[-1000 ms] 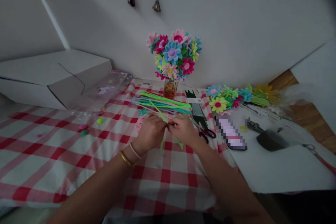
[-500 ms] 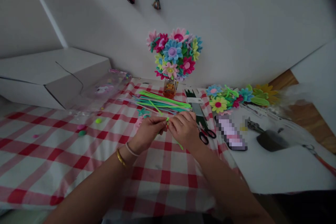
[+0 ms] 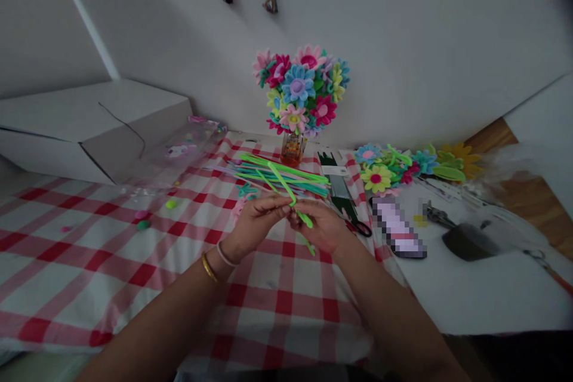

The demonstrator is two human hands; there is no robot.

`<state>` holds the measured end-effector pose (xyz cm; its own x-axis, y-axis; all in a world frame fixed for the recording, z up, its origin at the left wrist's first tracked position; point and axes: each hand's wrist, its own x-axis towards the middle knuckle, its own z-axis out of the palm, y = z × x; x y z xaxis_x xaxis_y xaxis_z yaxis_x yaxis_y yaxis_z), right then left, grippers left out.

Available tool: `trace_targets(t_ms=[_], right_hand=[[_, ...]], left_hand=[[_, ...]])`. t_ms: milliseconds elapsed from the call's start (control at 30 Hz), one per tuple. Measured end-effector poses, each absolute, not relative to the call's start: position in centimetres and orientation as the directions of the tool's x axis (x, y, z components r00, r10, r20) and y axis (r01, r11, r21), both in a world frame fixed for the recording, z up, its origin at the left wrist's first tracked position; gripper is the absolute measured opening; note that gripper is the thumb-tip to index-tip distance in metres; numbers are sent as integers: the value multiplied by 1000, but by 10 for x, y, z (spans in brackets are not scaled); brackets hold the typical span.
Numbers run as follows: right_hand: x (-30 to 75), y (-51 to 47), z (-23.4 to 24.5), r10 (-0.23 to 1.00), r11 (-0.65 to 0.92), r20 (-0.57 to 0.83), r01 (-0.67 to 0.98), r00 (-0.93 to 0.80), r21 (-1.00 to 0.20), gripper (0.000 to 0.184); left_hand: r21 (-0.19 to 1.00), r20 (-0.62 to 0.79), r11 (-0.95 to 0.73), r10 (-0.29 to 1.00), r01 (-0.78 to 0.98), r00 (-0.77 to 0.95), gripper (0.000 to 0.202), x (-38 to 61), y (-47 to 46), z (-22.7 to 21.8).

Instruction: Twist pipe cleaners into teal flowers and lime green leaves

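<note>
Bright green pipe cleaners [image 3: 283,180] cross between my two hands over the checked cloth. My left hand [image 3: 263,215] is closed, thumb and finger pinching them where they meet. Beside it my right hand [image 3: 320,222] is closed on the same green pipe cleaners, with one folded end lying across its fingers and another end hanging below. Just beyond the hands lies a bundle of green, teal and pale pipe cleaners [image 3: 308,175]. Black-handled scissors [image 3: 362,228] are partly hidden behind my right hand.
A bouquet of fuzzy flowers [image 3: 299,89] stands in a glass jar [image 3: 293,150] at the back. More fuzzy flowers [image 3: 376,178] lie to the right, near a phone [image 3: 398,228] and keys [image 3: 439,215]. On the left are a white box [image 3: 96,131] and pompoms [image 3: 143,225].
My right hand has turned and opened its grip somewhat, so more of the green pipe cleaners shows. One length now rises up-left and a folded end lies over the right fingers.
</note>
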<state>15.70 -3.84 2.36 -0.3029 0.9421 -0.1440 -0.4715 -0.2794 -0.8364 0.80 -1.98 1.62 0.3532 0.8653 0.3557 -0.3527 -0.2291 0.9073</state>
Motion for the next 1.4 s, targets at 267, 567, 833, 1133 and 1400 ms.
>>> trace_targets(t_ms=[267,567,833,1133,1400], right_hand=[[157,-38,22,998,11,11,-3,-66,-1000,23],[160,-40,28,984,168,178,294,8,-941,13],[155,-39,19,924,-309,-199,-332,-327,-891,18],[160,-39,19,889,-310,-197,-226,-413,-923,18],[152,-38,14,949,-168,-110,-181,-294,-969,20]], left_hand=[[854,8,127,966,-504,257,8,6,-13,19],[786,-73,206,967,-583,244,13,6,-12,19],[716,-19,252,939,-651,342,9,8,-12,15],[740,-37,269,931,-617,362,10,10,-14,14],[754,-45,266,933,-601,357,9,10,-9,15]])
